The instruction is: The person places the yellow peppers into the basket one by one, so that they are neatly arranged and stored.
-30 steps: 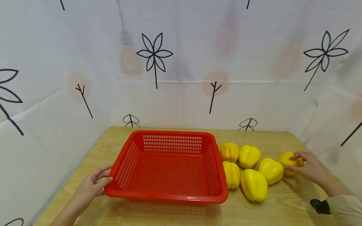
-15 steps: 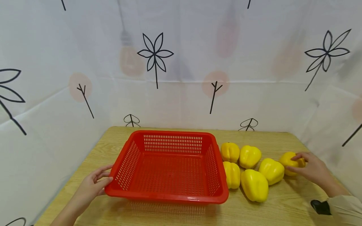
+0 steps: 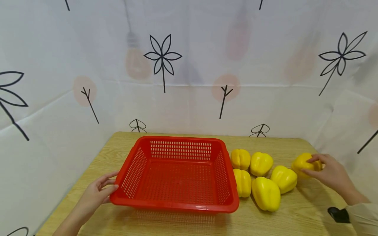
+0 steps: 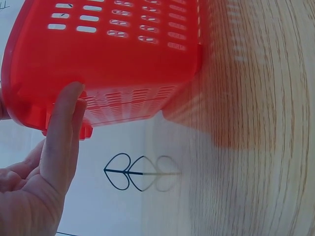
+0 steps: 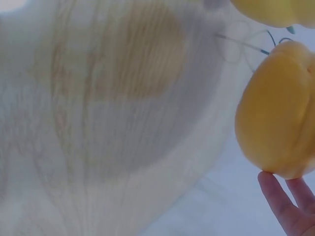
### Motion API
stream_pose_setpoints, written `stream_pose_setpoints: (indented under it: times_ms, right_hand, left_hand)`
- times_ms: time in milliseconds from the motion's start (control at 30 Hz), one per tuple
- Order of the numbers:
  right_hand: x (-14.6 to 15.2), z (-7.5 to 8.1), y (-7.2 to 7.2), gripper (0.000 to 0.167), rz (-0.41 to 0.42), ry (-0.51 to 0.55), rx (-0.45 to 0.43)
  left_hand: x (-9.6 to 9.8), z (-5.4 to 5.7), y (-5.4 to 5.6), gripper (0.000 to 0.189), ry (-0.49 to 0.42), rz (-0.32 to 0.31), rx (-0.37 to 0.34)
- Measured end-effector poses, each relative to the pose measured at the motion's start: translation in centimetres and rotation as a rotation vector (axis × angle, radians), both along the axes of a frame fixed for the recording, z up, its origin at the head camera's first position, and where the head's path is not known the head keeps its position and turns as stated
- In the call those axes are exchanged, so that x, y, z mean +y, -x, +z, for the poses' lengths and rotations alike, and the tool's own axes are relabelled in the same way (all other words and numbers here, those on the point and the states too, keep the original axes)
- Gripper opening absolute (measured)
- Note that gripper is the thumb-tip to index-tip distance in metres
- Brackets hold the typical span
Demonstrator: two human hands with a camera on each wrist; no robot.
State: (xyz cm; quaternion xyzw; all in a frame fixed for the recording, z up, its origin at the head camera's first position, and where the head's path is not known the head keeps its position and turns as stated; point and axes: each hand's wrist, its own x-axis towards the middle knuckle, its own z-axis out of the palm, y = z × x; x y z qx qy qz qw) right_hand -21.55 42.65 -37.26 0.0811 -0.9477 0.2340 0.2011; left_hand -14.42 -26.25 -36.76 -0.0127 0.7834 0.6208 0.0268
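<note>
A red plastic basket [image 3: 177, 207] with slotted walls stands on the wooden table. At its left side, my left hand [image 3: 95, 191] holds the rim; the left wrist view shows the hand's fingers [image 4: 64, 123] against the outer wall just under the rim. My right hand [image 3: 332, 172] grips a yellow bell pepper [image 3: 302, 163] at the table's right, raised a little off the surface. In the right wrist view the pepper [image 5: 275, 113] has fingertips [image 5: 268, 181] touching its lower end; the thumb is out of that view.
Several other yellow bell peppers [image 3: 266, 194] lie between the basket and my right hand, two of them close against the basket's right wall. A black object [image 3: 338, 215] is beside the right sleeve. Patterned white cloth [image 3: 189, 108] hangs behind and around the table [image 3: 141, 226].
My right hand has lifted the yellow bell pepper slightly up from the table and a bit to the right. The left hand and basket have stayed in place.
</note>
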Motion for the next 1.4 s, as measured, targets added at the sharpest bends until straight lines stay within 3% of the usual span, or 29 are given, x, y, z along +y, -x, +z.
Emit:
stream_pose_setpoints:
  times_ms: [700, 1400]
  right_hand:
    - [-2.7, 2.5, -0.1, 0.033, 0.056, 0.047, 0.19]
    - [-7.3, 5.0, 0.5, 0.03, 0.187, 0.104, 0.228]
  left_hand:
    - [0.0, 0.1, 0.1, 0.059, -0.019, -0.007, 0.004]
    - [-0.3, 0.1, 0.0, 0.059, -0.043, -0.014, -0.033]
